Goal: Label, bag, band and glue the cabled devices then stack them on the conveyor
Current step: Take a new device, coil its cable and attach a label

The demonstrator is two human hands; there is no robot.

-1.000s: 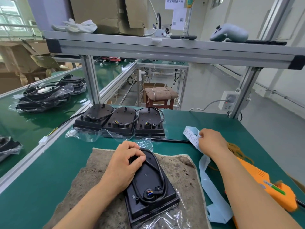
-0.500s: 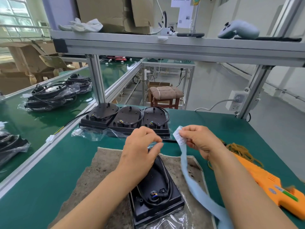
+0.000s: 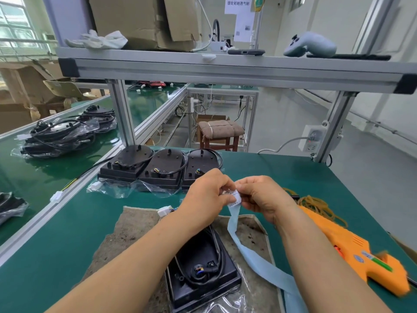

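- You are standing at a factory assembly-and-packing line, not in a home or an office.
- On your left a green conveyor point(image 3: 45, 177) runs in an aluminium rail, with bagged cabled devices point(image 3: 61, 136) heaped on it.
- Your bench point(image 3: 293, 172) has the same green mat and sits under an aluminium-profile shelf point(image 3: 225, 71) — a socket box point(image 3: 312, 137) is fixed to one of its posts.
- A row of devices point(image 3: 162, 168) stands on the bench. An orange glue gun point(image 3: 352, 251), a heap of rubber bands point(image 3: 316, 204) and a blue label strip point(image 3: 259, 267) are there too.
- A cardboard carton point(image 3: 140, 19) and white work gloves point(image 3: 101, 39) lie on the shelf — printed notices point(image 3: 239, 3) hang behind.
- Beyond are another framed bench point(image 3: 223, 88) and a bare pale floor point(image 3: 282, 123).
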